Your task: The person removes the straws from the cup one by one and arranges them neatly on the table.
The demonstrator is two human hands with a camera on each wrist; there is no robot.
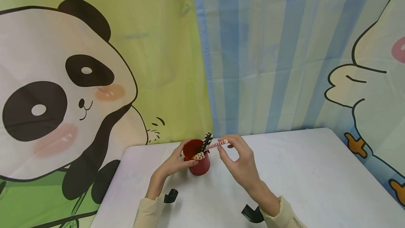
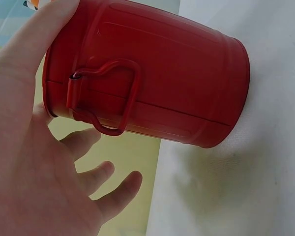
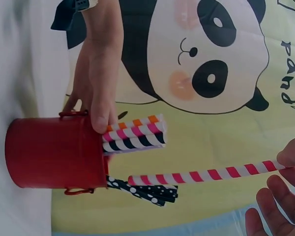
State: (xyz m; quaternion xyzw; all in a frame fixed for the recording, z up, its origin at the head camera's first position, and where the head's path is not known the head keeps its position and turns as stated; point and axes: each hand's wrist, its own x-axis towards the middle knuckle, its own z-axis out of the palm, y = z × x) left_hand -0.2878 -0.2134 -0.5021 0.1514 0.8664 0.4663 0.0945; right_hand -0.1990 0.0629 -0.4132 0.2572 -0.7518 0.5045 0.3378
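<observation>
My left hand (image 1: 175,161) holds a small red metal bucket (image 1: 200,168) by its rim, thumb at the near side and fingers around the back. In the left wrist view a wire handle (image 2: 134,98) shows on the bucket's side. My right hand (image 1: 243,164) pinches one end of a red-and-white striped paper straw (image 3: 201,175). The straw's other end is just outside the bucket's mouth, overlapping black straws with white dots (image 3: 157,193) in the right wrist view. Striped straws in orange, pink and black (image 3: 137,133) stick out of the bucket beside my left thumb.
A white table (image 1: 303,171) spreads under both hands. Behind it hangs a curtain with a panda print (image 1: 104,90) and blue stripes (image 1: 259,52). Black pieces (image 1: 171,196) sit by both wrists, beside the cream sleeves (image 1: 147,212).
</observation>
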